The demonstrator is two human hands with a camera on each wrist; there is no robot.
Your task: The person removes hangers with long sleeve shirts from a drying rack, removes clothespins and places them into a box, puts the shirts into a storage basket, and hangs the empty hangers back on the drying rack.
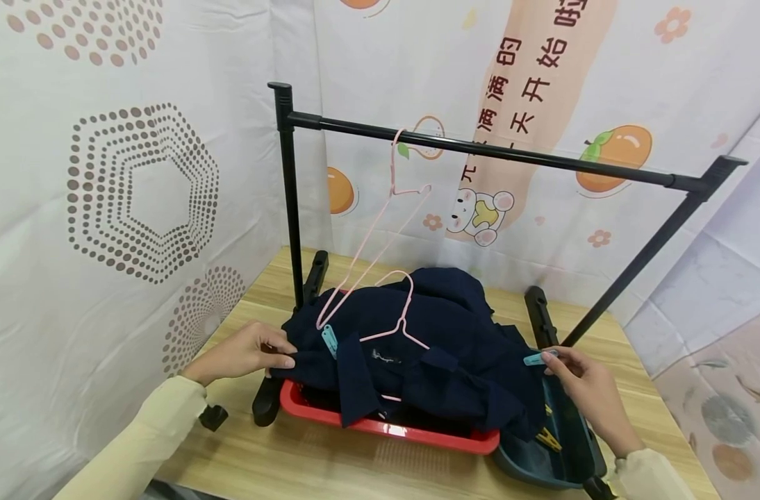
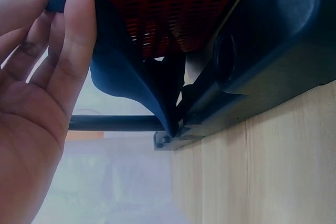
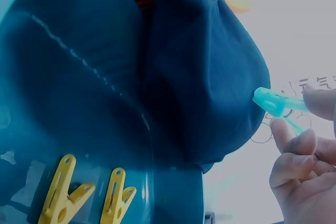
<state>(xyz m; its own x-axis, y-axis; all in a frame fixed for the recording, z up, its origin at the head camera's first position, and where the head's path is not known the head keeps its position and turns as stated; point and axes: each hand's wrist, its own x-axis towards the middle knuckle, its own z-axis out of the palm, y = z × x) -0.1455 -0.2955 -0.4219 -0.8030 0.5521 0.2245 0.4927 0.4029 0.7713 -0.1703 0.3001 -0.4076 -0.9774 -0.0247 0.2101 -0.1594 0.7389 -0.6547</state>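
Observation:
A navy collared garment (image 1: 461, 319) lies heaped over a red basket (image 1: 292, 406). A pink hanger (image 1: 408, 298) sticks up from its neck. At the garment's left side, my left hand (image 1: 245, 354) pinches a fold of the cloth between thumb and fingers. My right hand (image 1: 586, 392) pinches a teal clothespin (image 3: 273, 103) by its handles at the garment's right edge. The clothespin's tip meets the cloth; whether it bites the fabric I cannot tell. Another teal clothespin (image 1: 329, 340) is on the garment's left part.
A black rack's rail (image 1: 492, 149) crosses above, with a second pink hanger (image 1: 362, 257) hooked on it. Under the garment's right side stands a dark teal basin (image 1: 530, 472) holding yellow clothespins (image 3: 62, 192). A black rack foot (image 1: 266, 403) stands left of the basket.

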